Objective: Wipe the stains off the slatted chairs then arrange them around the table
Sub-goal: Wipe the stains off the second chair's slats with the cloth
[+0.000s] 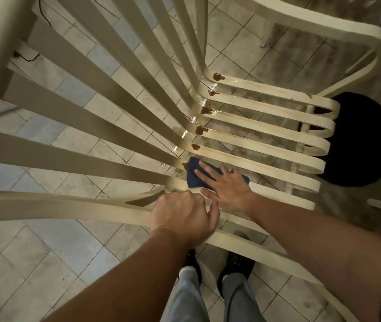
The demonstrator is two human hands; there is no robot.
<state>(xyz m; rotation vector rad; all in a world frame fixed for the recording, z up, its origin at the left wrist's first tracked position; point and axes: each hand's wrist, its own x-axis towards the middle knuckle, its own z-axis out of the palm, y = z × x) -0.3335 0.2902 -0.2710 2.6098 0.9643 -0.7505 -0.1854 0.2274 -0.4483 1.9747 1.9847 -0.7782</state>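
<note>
**Hands on chair: left steadies, right wipes**

Left hand [182, 212] is curled round the chair's near armrest [92, 205] and grips it. Right hand [229, 189] lies flat with its fingers spread, pressing a blue cloth [193, 174] onto the nearest seat slats, just beside the bend where the seat meets the back. The chair [278, 145] stands on a tiled floor [68, 240], directly ahead of the person's shoes [238, 263].

Step in hand, as I judge it, is wiping the seat stains.
- Keep the left grip firm so the chair doesn't slide.
- Keep the palm flat and run the cloth along each slat, not across the gaps.
- Work slat by slat away from the body.
- The wet sheen at the bend suggests liquid there, so refold to a clean face as the cloth loads up.

Counts:
- Cloth: one.
- Hands: two.
- Shoes: two.
- Stains [201, 130]: six brown blobs in a row along the bend, the nearest touching the cloth edge, plus one small spot near the front of a far slat.
- Chairs: one being wiped and a second chair [324, 22] partly seen beyond it.

A dark round shape [366, 140] lies under the front edge, and I cannot tell what it is. No tabletop can be made out.
</note>
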